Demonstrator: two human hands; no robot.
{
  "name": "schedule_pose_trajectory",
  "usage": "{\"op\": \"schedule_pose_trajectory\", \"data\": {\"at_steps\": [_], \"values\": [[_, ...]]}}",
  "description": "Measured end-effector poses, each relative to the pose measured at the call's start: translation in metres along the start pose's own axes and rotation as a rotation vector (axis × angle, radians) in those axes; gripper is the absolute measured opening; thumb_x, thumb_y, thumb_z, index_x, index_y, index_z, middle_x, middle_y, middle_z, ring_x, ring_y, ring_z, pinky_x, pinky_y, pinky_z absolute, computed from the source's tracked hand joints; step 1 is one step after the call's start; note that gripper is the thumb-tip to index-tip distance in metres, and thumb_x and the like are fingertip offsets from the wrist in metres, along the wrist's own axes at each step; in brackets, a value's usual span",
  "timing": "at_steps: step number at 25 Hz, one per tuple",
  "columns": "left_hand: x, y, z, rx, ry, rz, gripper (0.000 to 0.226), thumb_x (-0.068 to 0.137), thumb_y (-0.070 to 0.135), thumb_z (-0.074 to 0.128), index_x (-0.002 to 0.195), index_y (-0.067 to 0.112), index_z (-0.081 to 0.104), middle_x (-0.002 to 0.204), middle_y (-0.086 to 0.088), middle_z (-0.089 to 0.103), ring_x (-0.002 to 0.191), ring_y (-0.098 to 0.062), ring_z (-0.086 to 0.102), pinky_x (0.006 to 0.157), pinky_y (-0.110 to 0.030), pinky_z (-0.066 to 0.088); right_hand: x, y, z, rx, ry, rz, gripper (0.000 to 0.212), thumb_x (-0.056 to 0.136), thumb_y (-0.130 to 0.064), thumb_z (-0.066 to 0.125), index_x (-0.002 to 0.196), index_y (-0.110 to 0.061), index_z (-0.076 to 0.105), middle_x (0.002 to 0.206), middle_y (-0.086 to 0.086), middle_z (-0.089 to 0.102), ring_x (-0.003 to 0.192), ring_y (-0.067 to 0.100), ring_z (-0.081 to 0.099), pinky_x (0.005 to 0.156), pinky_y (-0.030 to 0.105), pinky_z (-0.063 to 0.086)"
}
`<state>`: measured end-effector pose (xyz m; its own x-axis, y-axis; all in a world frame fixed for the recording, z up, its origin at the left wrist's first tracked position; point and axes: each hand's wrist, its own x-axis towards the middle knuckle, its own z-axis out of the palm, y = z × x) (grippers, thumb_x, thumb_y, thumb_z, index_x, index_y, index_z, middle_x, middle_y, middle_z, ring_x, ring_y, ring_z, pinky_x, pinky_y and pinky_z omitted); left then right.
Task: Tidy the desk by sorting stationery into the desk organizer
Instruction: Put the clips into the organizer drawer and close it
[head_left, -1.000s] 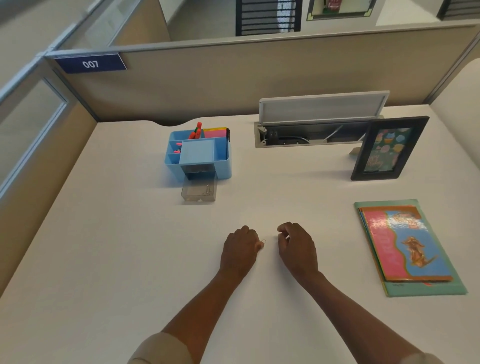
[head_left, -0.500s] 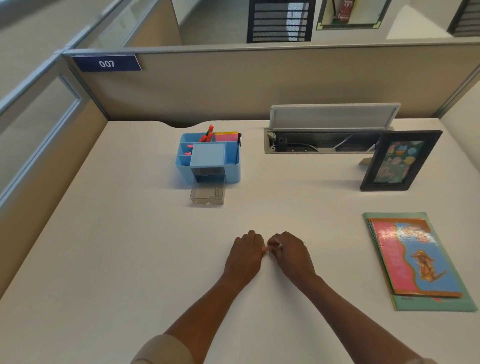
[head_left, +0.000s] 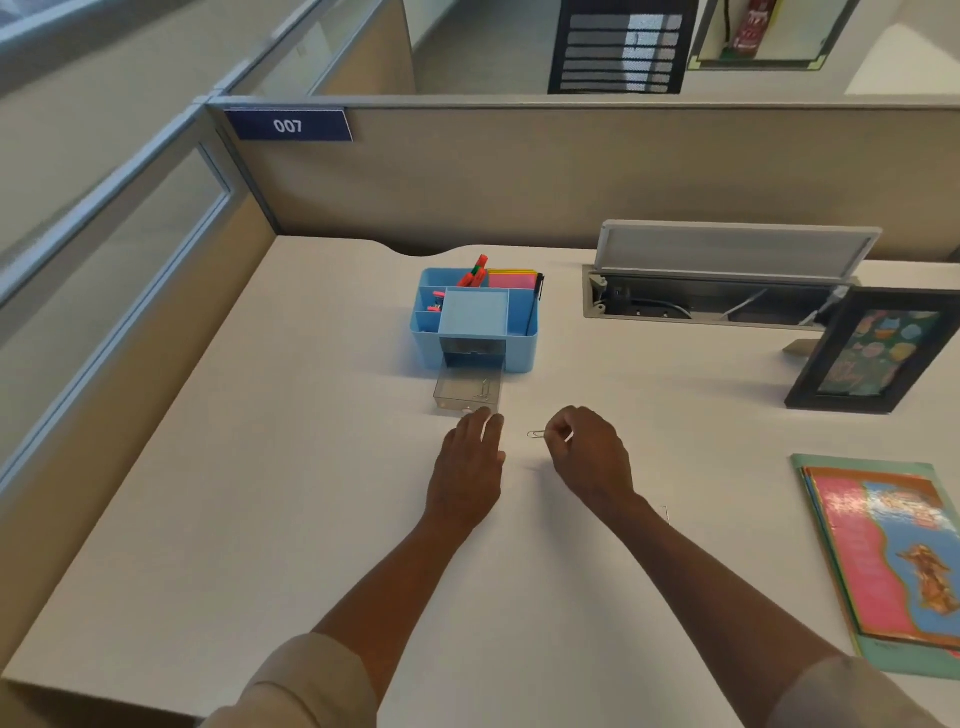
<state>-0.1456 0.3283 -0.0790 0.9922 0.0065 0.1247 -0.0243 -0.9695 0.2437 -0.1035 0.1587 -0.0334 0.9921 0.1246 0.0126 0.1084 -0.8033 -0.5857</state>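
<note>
Paper clip on its way to the open drawer.

The right hand (head_left: 589, 457) pinches a small silver wire paper clip (head_left: 536, 434); the left hand (head_left: 470, 467), fingers loosely spread and empty, touches the clear plastic drawer (head_left: 465, 397) pulled from the blue plastic desk organizer (head_left: 475, 325). Next, I judge: carry the clip forward-left and drop it in. The left fingers partly crowd the drawer front; another clip (head_left: 665, 513) lies beside the right forearm.
</note>
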Motion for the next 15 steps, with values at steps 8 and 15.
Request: {"op": "schedule_pose_trajectory", "data": {"at_steps": [8,15], "values": [[0.014,-0.053,-0.018,0.118,-0.164,-0.013,0.071,0.098,0.033,0.048,0.154,0.023,0.005,0.162,-0.004,-0.003,0.149,-0.026,0.001,0.117,-0.038,0.002,0.057,-0.053,0.029,-0.017,0.02,-0.041,0.012,0.095,-0.029,0.055,0.091,-0.02,0.063,0.087,-0.004,0.064,0.075,0.013,0.058,0.064,0.021,0.045],[0.024,-0.06,-0.022,0.093,-0.202,0.01,0.069,0.099,0.032,0.047,0.154,0.024,0.005,0.162,-0.003,-0.003,0.149,-0.025,-0.002,0.115,-0.035,-0.002,0.084,-0.066,0.043,-0.055,-0.025,-0.015,0.009,0.094,-0.031,0.057,0.088,-0.025,0.058,0.087,-0.002,0.063,0.08,0.016,0.06,0.063,0.019,0.04]]}}
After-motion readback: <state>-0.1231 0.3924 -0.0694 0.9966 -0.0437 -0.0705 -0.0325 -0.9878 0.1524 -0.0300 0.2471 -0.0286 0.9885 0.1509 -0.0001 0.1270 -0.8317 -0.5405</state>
